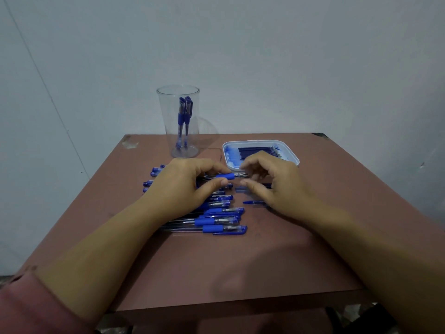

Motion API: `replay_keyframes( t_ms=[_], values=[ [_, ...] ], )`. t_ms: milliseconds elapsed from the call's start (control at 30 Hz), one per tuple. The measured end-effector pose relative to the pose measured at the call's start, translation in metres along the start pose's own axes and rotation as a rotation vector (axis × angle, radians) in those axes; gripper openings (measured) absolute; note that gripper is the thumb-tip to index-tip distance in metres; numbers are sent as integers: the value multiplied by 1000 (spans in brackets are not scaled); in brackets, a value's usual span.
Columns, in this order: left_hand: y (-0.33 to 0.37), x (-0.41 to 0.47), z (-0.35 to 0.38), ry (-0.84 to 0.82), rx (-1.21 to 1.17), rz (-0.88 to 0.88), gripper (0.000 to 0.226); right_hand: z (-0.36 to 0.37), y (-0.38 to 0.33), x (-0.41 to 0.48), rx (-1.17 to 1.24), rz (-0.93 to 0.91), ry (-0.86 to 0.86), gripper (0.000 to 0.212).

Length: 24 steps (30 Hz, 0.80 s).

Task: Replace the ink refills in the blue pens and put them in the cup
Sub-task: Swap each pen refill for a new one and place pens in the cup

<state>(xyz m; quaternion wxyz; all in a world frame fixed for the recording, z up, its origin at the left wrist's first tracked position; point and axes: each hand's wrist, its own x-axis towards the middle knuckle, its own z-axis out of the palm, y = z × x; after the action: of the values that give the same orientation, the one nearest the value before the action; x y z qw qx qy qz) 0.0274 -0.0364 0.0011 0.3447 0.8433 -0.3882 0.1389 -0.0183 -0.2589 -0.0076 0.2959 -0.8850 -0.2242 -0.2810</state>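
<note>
**Head view: pen held crosswise, tip toward the right hand**

Head view. The left hand (185, 179) pinches the held pen (225, 176) between thumb and forefinger at its blue grip, just above the desk (240, 261). The pen's long axis runs left to right. Its bare tip points at the right hand (269, 182), which is the nearer hand to that end. The right hand's fingers are curled just beside the tip; whether they pinch it cannot be told. Judgement: the next move is at the tip end, so the right hand works while the left steadies.

Counts:
- One cup (168, 112), upright, beyond the left hand, with two pens in cup (184, 116).
- One tray (292, 155), behind the right hand, holding refills (257, 150) too tightly packed to count.
- Pile of pens (216, 221) under the left hand: at least eight, the rest hidden.
- One small blue piece (252, 202), loose by the right hand.
</note>
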Motion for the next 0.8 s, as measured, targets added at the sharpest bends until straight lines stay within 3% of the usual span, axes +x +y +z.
replay_keyframes(
  t_ms=[67,267,400,533,700,800],
  values=[
    [0,0,0,-5,6,1,20,0,0,1,-36,-39,15,11],
    [0,-1,0,-1,-8,-6,23,0,2,0,-22,-12,7,30],
    [1,-1,0,-8,0,-3,21,1,2,2,-63,-66,1,11],
    [1,-1,1,0,-17,2,21,0,2,0,-37,-31,1,26],
    [0,0,2,-10,-14,2,22,1,1,2,-80,-76,-10,11],
    [0,0,3,-16,-21,14,23,1,3,1,-68,-70,-8,20]
  ],
)
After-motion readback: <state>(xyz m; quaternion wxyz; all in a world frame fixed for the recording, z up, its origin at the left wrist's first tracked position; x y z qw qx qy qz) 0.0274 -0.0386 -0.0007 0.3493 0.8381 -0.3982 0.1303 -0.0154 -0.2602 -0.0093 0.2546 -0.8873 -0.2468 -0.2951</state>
